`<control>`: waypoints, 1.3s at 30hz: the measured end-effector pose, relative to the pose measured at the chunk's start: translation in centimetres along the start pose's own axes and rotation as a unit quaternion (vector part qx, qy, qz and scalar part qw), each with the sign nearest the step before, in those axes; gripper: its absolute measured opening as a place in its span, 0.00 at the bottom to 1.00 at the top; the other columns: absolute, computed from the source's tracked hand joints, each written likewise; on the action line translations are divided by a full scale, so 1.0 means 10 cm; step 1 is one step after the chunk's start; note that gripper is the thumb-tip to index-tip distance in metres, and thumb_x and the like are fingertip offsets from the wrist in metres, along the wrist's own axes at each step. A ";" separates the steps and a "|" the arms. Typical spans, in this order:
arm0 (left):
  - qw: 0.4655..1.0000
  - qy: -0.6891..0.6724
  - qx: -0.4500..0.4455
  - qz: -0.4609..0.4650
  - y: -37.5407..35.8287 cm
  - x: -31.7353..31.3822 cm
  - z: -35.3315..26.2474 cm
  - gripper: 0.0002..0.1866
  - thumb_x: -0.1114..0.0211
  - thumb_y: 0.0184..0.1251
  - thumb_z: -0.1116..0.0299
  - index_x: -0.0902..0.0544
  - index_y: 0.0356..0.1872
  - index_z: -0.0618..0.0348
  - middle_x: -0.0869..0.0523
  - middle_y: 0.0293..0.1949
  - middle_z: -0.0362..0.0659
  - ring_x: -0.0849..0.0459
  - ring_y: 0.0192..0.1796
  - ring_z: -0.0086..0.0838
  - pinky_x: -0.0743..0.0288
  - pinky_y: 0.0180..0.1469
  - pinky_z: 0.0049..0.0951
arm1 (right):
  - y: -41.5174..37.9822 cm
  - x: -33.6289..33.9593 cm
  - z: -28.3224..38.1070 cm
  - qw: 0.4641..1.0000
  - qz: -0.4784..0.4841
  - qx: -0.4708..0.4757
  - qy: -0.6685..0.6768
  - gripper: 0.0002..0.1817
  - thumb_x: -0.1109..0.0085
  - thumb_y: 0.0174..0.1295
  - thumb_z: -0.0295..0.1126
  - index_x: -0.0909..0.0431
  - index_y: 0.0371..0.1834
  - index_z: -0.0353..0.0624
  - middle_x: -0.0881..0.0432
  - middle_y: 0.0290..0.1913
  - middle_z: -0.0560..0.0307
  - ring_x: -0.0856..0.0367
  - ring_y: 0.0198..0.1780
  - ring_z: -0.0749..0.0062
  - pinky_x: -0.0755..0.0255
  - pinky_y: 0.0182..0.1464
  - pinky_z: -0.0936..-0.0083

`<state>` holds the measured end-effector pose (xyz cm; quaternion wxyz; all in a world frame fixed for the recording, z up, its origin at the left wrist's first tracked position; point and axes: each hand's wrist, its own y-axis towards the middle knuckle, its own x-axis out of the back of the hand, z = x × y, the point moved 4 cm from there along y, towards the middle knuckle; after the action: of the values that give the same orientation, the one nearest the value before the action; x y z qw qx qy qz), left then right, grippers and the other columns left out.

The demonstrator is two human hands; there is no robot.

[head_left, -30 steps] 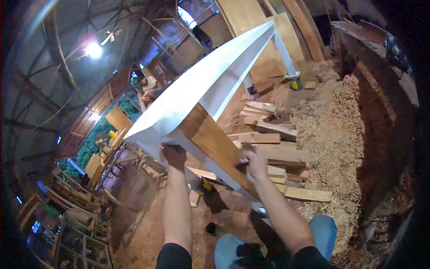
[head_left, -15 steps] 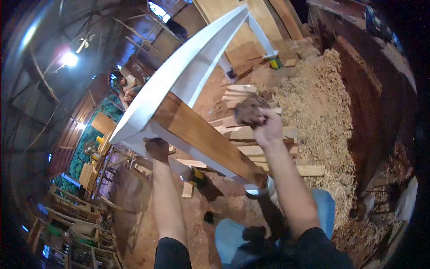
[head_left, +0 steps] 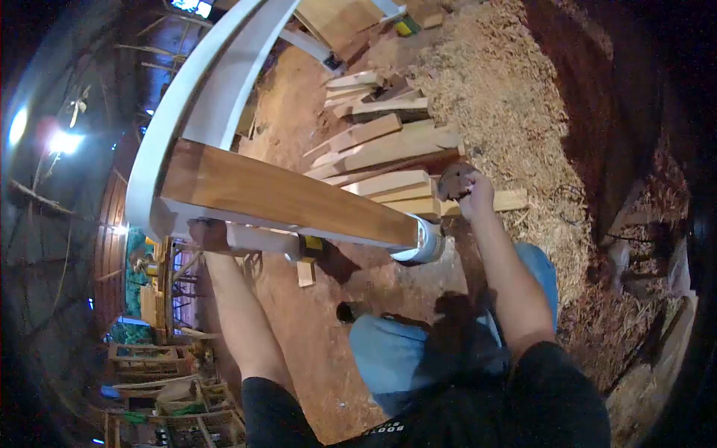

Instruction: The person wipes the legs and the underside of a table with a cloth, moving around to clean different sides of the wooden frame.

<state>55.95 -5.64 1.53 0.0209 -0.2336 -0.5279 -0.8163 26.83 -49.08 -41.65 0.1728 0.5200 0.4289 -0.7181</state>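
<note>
A table-like piece stands in front of me, with a white-painted curved top edge [head_left: 142, 160] and a brown-stained leg [head_left: 291, 193] whose side face is white. My left hand [head_left: 209, 234], dark over the fingers, is closed on the white frame below the corner, near the top of another white leg [head_left: 261, 240]. Out to the right, beyond the brown leg's foot, my right hand [head_left: 478, 196] is closed round a dark brown wad [head_left: 455, 181] that looks like cloth. The wad is apart from the leg. A white container [head_left: 429, 243] surrounds that leg's foot.
Several cut wood pieces [head_left: 388, 149] lie on the earth floor behind the leg. Wood shavings [head_left: 508, 97] heap up to the right. A yellow-and-black can [head_left: 311, 246] is at another leg's foot. A small dark cup [head_left: 345, 312] stands near my knee [head_left: 385, 351].
My view has shifted, so the table sits further left. My right hand with the brown wad has moved from above the leg's middle to beyond its foot. My left hand keeps its hold.
</note>
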 end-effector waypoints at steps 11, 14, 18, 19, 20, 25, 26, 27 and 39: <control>0.934 -0.326 0.076 0.121 0.13 0.15 -0.16 0.26 0.36 0.70 0.51 0.17 0.55 0.67 0.13 0.54 0.52 0.14 0.56 0.36 0.21 0.58 0.40 | -0.03 0.14 -0.41 0.996 -0.029 -0.043 -0.067 0.04 0.49 0.61 0.27 0.27 0.29 0.48 0.26 0.27 0.64 0.27 0.26 0.79 0.31 0.29 0.75; 0.794 -0.569 0.193 0.090 0.14 0.07 -0.25 0.29 0.37 0.70 0.48 0.17 0.55 0.67 0.14 0.56 0.53 0.15 0.57 0.37 0.22 0.60 0.41 | -0.62 -0.19 -0.59 0.981 -0.115 -0.090 -0.124 0.03 0.52 0.57 0.29 0.30 0.26 0.47 0.29 0.22 0.63 0.30 0.19 0.69 0.34 0.21 0.69; 0.753 -0.616 0.215 0.084 0.16 0.12 -0.32 0.28 0.37 0.70 0.49 0.18 0.55 0.66 0.15 0.56 0.53 0.16 0.57 0.38 0.23 0.59 0.40 | -1.11 0.19 -1.47 0.902 0.029 -0.229 -0.365 0.06 0.50 0.60 0.30 0.29 0.27 0.43 0.29 0.25 0.61 0.32 0.25 0.69 0.34 0.28 0.64; 0.750 -0.620 0.216 0.084 0.17 0.15 -0.34 0.27 0.37 0.70 0.49 0.18 0.55 0.66 0.15 0.55 0.53 0.16 0.57 0.38 0.23 0.59 0.40 | -1.30 0.29 -1.68 0.860 0.074 -0.252 -0.437 0.07 0.50 0.61 0.31 0.28 0.27 0.42 0.29 0.25 0.61 0.32 0.27 0.69 0.34 0.30 0.63; 0.743 -0.627 0.219 0.084 0.18 0.19 -0.37 0.27 0.37 0.70 0.49 0.18 0.55 0.66 0.15 0.55 0.53 0.16 0.57 0.39 0.23 0.59 0.40 | -1.54 0.35 -1.85 0.819 0.116 -0.271 -0.493 0.08 0.50 0.62 0.31 0.28 0.27 0.41 0.29 0.26 0.61 0.32 0.28 0.69 0.34 0.32 0.62; 0.708 -0.663 0.216 0.111 0.26 0.43 -0.62 0.26 0.37 0.70 0.50 0.18 0.55 0.64 0.15 0.54 0.53 0.16 0.57 0.40 0.23 0.58 0.39 | -2.20 0.25 -2.15 0.785 0.229 -0.349 -0.457 0.09 0.45 0.58 0.36 0.23 0.26 0.44 0.26 0.26 0.61 0.29 0.31 0.70 0.35 0.36 0.66; 0.719 -0.653 0.210 0.109 0.28 0.47 -0.64 0.26 0.37 0.70 0.51 0.18 0.56 0.64 0.15 0.54 0.52 0.17 0.57 0.40 0.23 0.58 0.39 | -2.14 0.31 -2.23 0.787 0.250 -0.294 -0.482 0.09 0.45 0.57 0.36 0.22 0.26 0.43 0.25 0.27 0.61 0.28 0.32 0.70 0.35 0.37 0.66; 0.737 -0.637 0.198 0.106 0.28 0.50 -0.68 0.25 0.37 0.70 0.51 0.18 0.56 0.63 0.15 0.54 0.52 0.17 0.57 0.41 0.23 0.58 0.39 | -2.08 0.40 -2.30 0.783 0.255 -0.271 -0.499 0.09 0.45 0.57 0.36 0.22 0.26 0.43 0.25 0.27 0.61 0.28 0.32 0.70 0.34 0.37 0.66; 0.995 -0.101 0.008 0.009 0.04 0.06 -0.29 0.18 0.46 0.75 0.57 0.18 0.55 0.54 0.14 0.53 0.47 0.17 0.55 0.42 0.24 0.59 0.47 | -1.37 0.98 -2.63 0.802 0.248 -0.270 -0.472 0.06 0.47 0.57 0.29 0.20 0.33 0.41 0.20 0.30 0.59 0.23 0.34 0.70 0.30 0.37 0.72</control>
<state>54.50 -8.24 1.11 -0.0231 -0.3192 -0.5321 -0.7839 29.12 -18.37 -46.87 0.6595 0.1377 0.3278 -0.6623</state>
